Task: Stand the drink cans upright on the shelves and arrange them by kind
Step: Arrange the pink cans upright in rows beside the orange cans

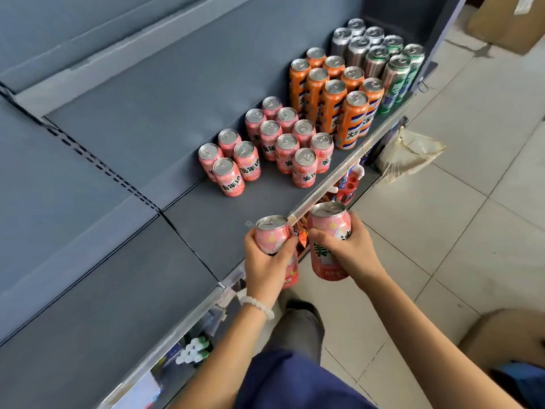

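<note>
My left hand (265,262) grips an upright pink can (272,234) at the front edge of the grey shelf (206,225). Beside it, my right hand (346,249) grips a second pink can (327,222), held upright just off the shelf edge. Farther back on the shelf stand several pink cans (283,143) in rows, with a smaller pink group (228,162) to their left. Tall orange cans (333,93) stand behind them, then silver cans (354,45) and green cans (398,75) at the far end.
The shelf's metal front rail (324,184) runs diagonally past both hands. Goods sit on a lower shelf (348,184) beneath. A broom head (410,154) lies on the tiled floor (472,216). Cardboard boxes stand at the lower right (507,335) and top right (507,22).
</note>
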